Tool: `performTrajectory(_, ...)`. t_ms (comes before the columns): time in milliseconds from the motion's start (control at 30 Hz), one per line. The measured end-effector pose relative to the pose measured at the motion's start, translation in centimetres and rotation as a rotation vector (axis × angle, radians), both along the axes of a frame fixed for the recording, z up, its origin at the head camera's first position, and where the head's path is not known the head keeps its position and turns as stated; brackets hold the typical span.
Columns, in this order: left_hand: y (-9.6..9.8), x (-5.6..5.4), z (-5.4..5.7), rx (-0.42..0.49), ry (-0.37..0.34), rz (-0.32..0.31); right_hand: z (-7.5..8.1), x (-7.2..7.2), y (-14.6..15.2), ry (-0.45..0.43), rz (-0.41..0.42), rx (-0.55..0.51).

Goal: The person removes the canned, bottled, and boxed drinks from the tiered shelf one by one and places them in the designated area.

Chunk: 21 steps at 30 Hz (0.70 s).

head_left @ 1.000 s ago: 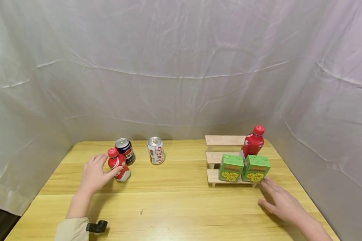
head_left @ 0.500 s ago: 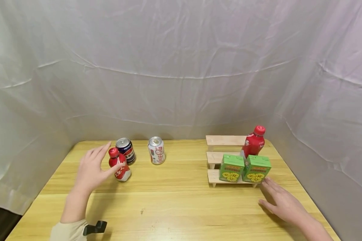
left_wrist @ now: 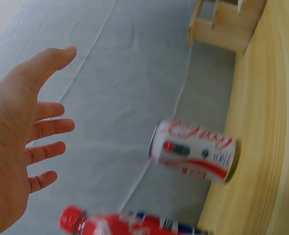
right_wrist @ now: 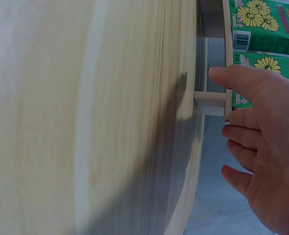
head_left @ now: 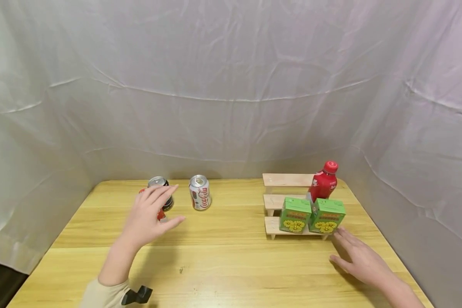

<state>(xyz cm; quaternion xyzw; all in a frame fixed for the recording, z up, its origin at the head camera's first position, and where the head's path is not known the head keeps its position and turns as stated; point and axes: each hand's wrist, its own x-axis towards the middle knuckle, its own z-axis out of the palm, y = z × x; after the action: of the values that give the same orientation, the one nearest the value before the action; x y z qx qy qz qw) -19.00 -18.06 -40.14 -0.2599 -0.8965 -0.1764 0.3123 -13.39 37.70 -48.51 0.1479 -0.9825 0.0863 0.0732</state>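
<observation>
My left hand hovers with spread fingers in front of a red bottle, which it mostly covers in the head view. Just behind that bottle stands a dark blue can. A white Coca-Cola can is upright to the right of the hand, apart from it. My right hand lies by the front right corner of a small wooden stepped shelf, fingers extended. Its fingertips are close to the right green drink carton; whether they touch the shelf I cannot tell.
A second green carton shares the shelf's lowest step. Behind the cartons, another red bottle stands on the shelf. A grey cloth hangs behind and beside the wooden table.
My left hand has come away from the red bottle and shifted right, now in front of it. The bottle stays in place. My right hand has not moved.
</observation>
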Motion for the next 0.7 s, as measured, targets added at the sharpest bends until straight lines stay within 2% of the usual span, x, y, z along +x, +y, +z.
performTrajectory(367, 5.0, -1.3, 0.5, -0.109, 0.037, -0.168, 0.0, -0.1, 0.1, 0.007, 0.011, 0.009)
performTrajectory(700, 9.8, -2.3, 1.1, -0.135, 0.072, -0.288, 0.0, 0.0, 0.1, -0.005, -0.002, -0.004)
